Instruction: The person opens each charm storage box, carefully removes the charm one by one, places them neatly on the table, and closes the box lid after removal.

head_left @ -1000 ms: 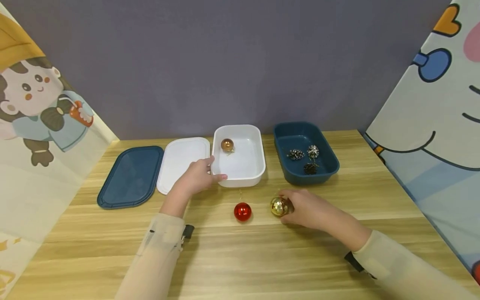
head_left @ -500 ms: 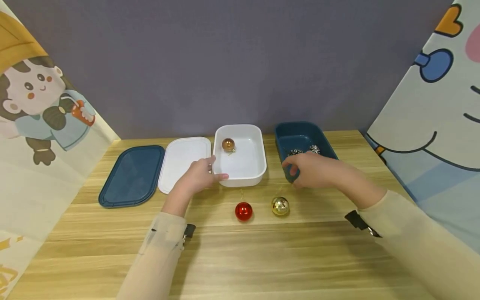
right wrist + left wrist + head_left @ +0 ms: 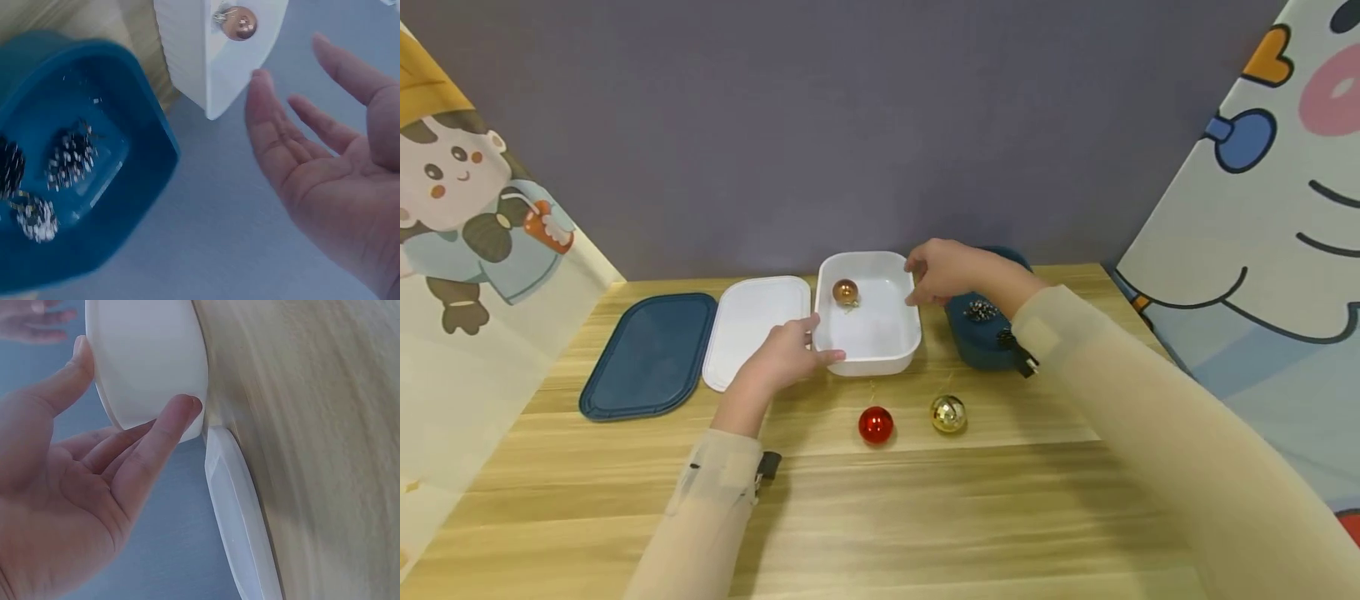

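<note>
My left hand (image 3: 786, 354) holds the white box (image 3: 880, 365) at its near left corner, with the thumb at the rim and the fingers against the outer side in the left wrist view. A copper-coloured bauble (image 3: 846, 292) lies inside the box. My right hand (image 3: 946, 271) is at the box's right rim, its fingers bent and apart; the right wrist view shows nothing in its grasp. In front of the box, a red bauble (image 3: 876, 426) and a gold bauble (image 3: 948, 414) lie on the wooden table (image 3: 880, 517), untouched.
Right of the white box stands a dark blue box (image 3: 970, 346) with pine cones (image 3: 72, 156) in it, partly hidden by my right arm. A white lid (image 3: 752, 325) and a dark blue lid (image 3: 651, 354) lie to the left. A grey panel (image 3: 760, 142) rises behind.
My right hand has let go of the gold bauble, passed over the near end of the dark blue box and reached the white box's right rim. My left hand stays at its corner.
</note>
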### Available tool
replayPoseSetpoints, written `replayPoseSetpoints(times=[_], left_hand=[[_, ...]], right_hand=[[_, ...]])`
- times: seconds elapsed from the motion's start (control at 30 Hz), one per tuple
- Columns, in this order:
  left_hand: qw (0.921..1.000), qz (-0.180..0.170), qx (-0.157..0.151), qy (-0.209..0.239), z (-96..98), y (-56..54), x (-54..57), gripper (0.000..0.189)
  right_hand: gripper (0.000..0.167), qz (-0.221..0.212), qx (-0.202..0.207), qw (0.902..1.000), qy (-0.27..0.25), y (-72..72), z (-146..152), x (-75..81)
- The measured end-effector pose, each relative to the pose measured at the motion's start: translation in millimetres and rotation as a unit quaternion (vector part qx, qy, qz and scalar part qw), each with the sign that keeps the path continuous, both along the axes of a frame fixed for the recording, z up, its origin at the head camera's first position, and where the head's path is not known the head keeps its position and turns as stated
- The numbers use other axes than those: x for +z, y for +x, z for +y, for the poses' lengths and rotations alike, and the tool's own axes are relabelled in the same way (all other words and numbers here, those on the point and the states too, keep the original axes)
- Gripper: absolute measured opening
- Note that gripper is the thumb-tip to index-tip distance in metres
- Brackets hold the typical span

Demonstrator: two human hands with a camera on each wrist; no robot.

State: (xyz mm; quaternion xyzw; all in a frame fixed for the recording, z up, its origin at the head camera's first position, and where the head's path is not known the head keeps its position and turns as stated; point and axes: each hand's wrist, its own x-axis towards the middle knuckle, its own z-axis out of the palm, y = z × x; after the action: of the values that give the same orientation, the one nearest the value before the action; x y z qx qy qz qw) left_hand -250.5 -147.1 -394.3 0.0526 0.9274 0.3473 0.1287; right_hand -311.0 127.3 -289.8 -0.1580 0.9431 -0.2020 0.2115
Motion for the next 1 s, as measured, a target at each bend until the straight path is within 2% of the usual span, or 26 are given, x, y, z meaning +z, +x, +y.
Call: replayPoseSetpoints(times=[0.1, 0.17, 0.33, 0.43, 0.53, 0.77, 1.0], left_hand=[[1.0, -0.004, -0.001, 0.001, -1.8, -0.6, -0.3, 0.095], [1.0, -0.007, 0.0, 0.002, -2.2, -0.7, -0.1, 0.095], [0.9999, -0.011, 0.0, 0.002, -2.8, -0.6, -0.4, 0.094], [0.9999, -0.015, -0.001, 0.006, -2.4, -0.7, -0.1, 0.095], [0.9998, -0.017, -0.003, 0.007, -1.9, -0.7, 1.3, 0.095], [0.9999, -0.012, -0.007, 0.001, -2.2, -0.9, 4.5, 0.095], [0.9999, -0.012, -0.01, 0.004, -0.7, -1.0, 2.2, 0.095]], right_hand=[[0.072, -0.008, -0.03, 0.9992, -0.026, -14.6, -14.7, -8.4], [0.074, -0.013, -0.054, 0.9965, -0.062, -23.4, -22.8, -17.1], [0.074, -0.031, -0.097, 0.9836, -0.149, -40.2, -38.9, -37.2], [0.072, -0.043, -0.109, 0.9805, -0.158, -47.1, -46.3, -42.7], [0.071, -0.065, -0.123, 0.9759, -0.168, -52.4, -54.5, -44.8], [0.074, -0.157, -0.154, 0.952, -0.213, -61.9, -77.8, -56.7], [0.053, -0.189, -0.146, 0.935, -0.262, -60.9, -96.9, -73.5]])
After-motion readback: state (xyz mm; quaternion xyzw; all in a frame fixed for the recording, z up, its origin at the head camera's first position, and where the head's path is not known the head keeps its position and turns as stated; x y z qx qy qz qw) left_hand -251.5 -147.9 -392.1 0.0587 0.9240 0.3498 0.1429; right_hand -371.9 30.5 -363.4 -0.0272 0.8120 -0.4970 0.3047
